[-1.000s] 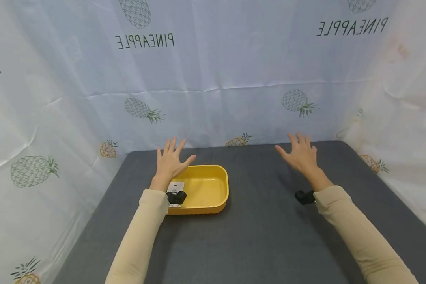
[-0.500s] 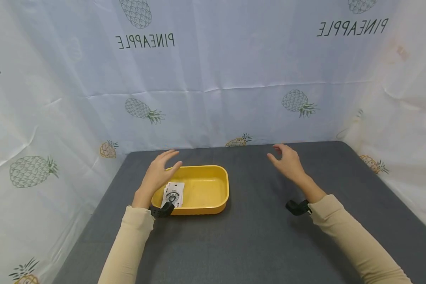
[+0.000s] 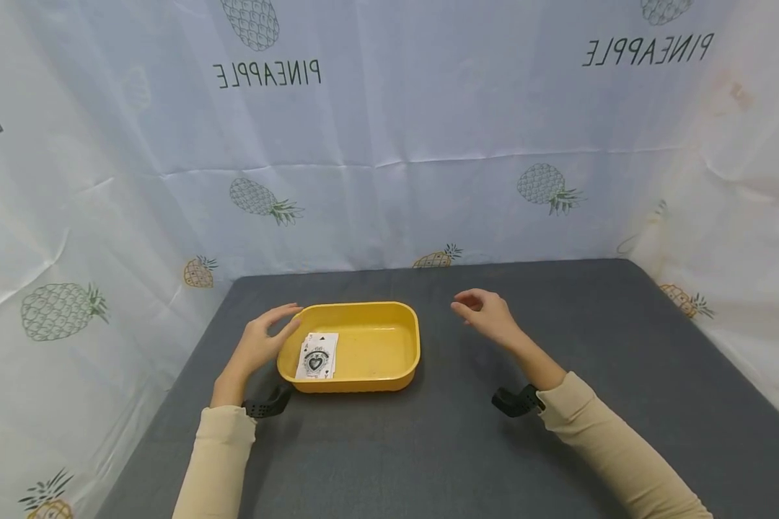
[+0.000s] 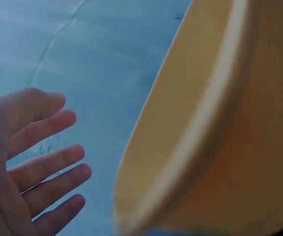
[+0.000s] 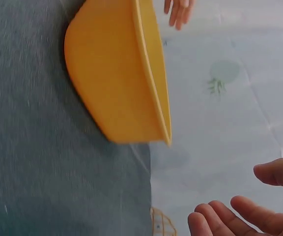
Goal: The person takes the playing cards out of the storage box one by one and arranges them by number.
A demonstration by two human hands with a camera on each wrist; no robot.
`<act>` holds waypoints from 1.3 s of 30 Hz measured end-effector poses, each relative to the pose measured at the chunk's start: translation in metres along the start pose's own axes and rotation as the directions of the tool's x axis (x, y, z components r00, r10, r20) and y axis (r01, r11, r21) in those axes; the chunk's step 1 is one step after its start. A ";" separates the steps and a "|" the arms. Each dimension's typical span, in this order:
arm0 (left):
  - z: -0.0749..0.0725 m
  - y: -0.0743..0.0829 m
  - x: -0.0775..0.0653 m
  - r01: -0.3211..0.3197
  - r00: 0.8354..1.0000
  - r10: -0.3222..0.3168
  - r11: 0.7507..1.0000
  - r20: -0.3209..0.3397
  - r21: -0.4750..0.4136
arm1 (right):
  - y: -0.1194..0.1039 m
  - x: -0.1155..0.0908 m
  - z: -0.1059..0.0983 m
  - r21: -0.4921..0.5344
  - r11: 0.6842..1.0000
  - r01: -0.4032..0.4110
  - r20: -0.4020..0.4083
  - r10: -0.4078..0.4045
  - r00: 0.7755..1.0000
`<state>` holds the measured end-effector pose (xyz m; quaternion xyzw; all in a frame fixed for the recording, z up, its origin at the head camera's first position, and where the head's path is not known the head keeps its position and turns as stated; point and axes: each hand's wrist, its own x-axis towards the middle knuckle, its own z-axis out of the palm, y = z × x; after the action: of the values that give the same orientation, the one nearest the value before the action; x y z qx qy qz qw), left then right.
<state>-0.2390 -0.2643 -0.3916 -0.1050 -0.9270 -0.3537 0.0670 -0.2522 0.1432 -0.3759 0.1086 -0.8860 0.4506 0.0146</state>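
A yellow tray with rounded corners stands on the dark table, and several playing cards lie in its left end, a heart emblem on the top one. Just off the tray's left rim is my left hand, fingers extended and thumb apart, holding nothing. My right hand hovers over the table to the right of the tray, its fingers loosely bent with a gap to the thumb. In the left wrist view the tray wall looms close beside the spread fingers. The right wrist view shows the tray's side with bare fingertips below it.
The dark grey table extends around the tray. A white curtain printed with pineapples encloses the table at the back and both sides. Each wrist wears a black camera band, such as the right band.
Both hands have come down and nearer. The left has shifted left off the tray, uncovering the cards; the right has moved left toward the tray, its fingers bending from spread to loosely curled.
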 end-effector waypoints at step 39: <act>0.036 -0.080 -0.009 0.025 1.000 -0.014 0.826 0.024 -0.563 | -0.070 0.021 0.167 0.381 0.833 -0.400 0.385 0.251 0.888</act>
<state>-0.2513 -0.2999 -0.4714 -0.1138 -0.7833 -0.6107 0.0208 -0.2462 -0.0347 -0.4170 0.0260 -0.7529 0.6152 -0.2323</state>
